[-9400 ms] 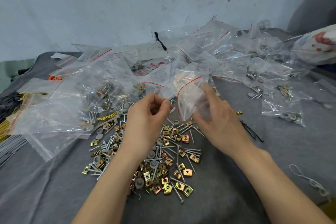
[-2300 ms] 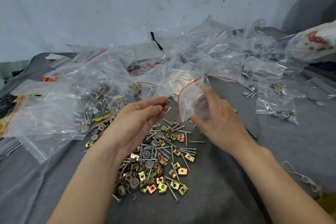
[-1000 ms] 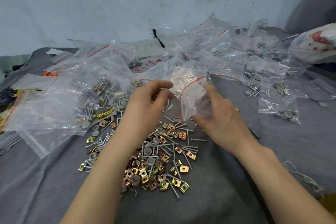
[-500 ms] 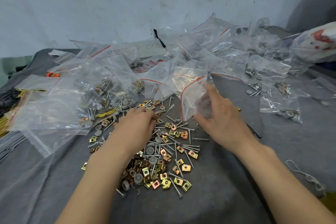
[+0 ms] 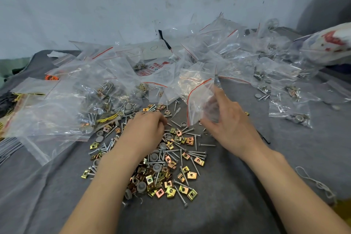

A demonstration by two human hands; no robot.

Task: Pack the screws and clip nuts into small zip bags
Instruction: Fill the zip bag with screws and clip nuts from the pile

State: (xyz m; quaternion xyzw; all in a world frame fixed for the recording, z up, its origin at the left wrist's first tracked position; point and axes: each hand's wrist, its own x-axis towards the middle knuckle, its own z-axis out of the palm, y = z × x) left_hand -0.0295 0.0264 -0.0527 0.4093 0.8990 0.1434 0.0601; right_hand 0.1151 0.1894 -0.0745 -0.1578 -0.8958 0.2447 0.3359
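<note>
A loose heap of silver screws (image 5: 193, 153), brass-coloured clip nuts (image 5: 170, 190) and grey caps lies on the grey cloth in front of me. My right hand (image 5: 230, 125) holds a small clear zip bag (image 5: 199, 99) with a red seal line upright above the heap, its mouth facing left. My left hand (image 5: 145, 129) is down on the far side of the heap, fingers curled into the parts; what they hold is hidden.
Many clear zip bags (image 5: 91, 89), some filled with hardware, pile up along the back and left. More filled bags (image 5: 290, 108) lie at the right. A white cord loop (image 5: 315, 183) rests at the near right. A white wall stands behind.
My left hand has dropped from the bag's mouth down onto the heap of parts. My right hand keeps the bag held up in the same place.
</note>
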